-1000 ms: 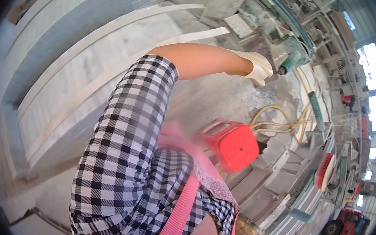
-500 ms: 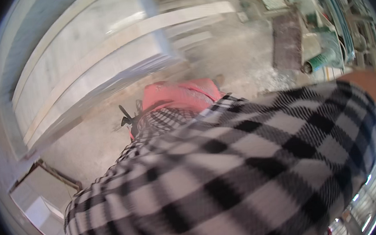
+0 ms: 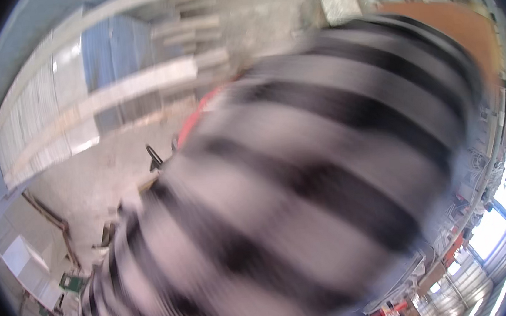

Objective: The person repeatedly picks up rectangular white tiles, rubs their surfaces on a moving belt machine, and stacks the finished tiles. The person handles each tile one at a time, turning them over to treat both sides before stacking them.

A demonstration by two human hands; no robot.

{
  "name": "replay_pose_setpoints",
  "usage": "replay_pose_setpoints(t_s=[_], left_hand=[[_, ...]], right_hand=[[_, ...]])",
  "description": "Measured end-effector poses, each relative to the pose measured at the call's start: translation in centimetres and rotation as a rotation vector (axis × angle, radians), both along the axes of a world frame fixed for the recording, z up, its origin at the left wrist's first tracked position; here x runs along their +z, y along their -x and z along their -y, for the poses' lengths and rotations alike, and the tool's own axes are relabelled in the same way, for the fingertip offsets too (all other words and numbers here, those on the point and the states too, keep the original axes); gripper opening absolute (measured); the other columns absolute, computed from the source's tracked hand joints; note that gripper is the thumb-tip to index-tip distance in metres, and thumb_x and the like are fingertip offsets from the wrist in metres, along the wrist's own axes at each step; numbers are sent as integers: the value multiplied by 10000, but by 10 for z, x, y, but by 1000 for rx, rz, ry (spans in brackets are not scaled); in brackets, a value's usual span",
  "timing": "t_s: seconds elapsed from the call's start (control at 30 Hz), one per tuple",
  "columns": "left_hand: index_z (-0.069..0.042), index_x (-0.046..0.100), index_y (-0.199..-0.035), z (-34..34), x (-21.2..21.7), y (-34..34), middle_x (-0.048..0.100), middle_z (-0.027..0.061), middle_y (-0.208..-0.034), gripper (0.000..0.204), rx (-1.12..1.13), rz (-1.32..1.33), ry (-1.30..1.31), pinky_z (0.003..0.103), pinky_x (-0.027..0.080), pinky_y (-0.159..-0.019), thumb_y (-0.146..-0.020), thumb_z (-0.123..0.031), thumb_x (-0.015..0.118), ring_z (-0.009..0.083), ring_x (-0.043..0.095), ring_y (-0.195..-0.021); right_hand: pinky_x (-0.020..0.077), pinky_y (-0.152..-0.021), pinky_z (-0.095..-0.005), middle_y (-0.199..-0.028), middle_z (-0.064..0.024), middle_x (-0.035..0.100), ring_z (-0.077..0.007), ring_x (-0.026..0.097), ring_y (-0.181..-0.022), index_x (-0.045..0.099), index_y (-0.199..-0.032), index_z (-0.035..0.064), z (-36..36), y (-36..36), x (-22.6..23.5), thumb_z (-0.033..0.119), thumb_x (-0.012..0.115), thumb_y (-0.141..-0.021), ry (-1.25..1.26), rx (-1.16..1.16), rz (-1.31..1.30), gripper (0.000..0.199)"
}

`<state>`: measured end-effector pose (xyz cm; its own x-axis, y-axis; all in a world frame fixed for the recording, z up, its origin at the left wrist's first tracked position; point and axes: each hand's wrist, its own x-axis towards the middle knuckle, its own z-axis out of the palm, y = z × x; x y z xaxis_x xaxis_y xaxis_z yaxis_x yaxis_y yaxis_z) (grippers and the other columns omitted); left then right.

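A black-and-white checked sleeve (image 3: pixel 327 169), smeared by motion, fills the middle of the head view. From its cuff at the upper right comes a bare forearm (image 3: pixel 444 27), which appears to be my right one, running out toward the right rim. The hand at its end does not show. My left hand is not visible either. A strip of red cloth (image 3: pixel 198 122) peeks out past the sleeve's upper edge, mostly hidden behind it.
Long pale boards or panels (image 3: pixel 130 81) lie stacked at the upper left, a blue part (image 3: pixel 114 46) among them. An open box-like frame (image 3: pixel 28 259) stands at the lower left. Clutter lies at the upper right around a pale slab (image 3: pixel 339 4). Bright windows (image 3: pixel 488 233) show at the lower right.
The checked sleeve has risen and now covers most of the red cloth. The forearm has moved upward in the picture. The view has swung, showing more of the windows at right.
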<state>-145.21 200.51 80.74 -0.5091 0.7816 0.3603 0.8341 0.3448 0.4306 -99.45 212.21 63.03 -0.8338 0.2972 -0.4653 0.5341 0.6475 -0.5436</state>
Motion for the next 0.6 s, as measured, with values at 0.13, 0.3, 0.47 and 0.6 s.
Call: replay_pose_setpoints(t_s=[0.13,0.3,0.47,0.6], left_hand=[[-82,734,-1088,90,-114,63,709,172,-1111,261,199,214,265,449,545,-805,-919,-175,559,344,693,-892],[-60,731,-987,245,-264,21,715,210,-967,303,329,497,568,504,538,-775,-847,-264,557,402,688,-886],[-39,706,-1030,269,-284,29,726,164,-943,354,553,843,151,440,525,-790,-894,-315,531,344,697,-872],[-10,713,-951,263,-293,56,734,116,-840,334,840,1103,-65,379,528,-726,-904,-305,563,260,702,-785]], right_hand=[[489,-668,-317,-954,-87,679,-194,603,-753,570,-1297,10,-22,66,10,210,643,-929,-107,22,-83,425],[459,-826,-322,-1124,-122,634,-221,577,-939,615,-1280,33,-18,162,31,310,540,-989,-7,-164,-97,409],[451,-788,-320,-815,-79,604,-174,567,-756,679,-1116,23,-54,268,42,343,495,-1003,175,-316,76,386],[484,-670,-267,-811,-101,678,-150,611,-679,666,-1038,-52,-94,347,11,326,465,-1035,187,-292,72,429]])
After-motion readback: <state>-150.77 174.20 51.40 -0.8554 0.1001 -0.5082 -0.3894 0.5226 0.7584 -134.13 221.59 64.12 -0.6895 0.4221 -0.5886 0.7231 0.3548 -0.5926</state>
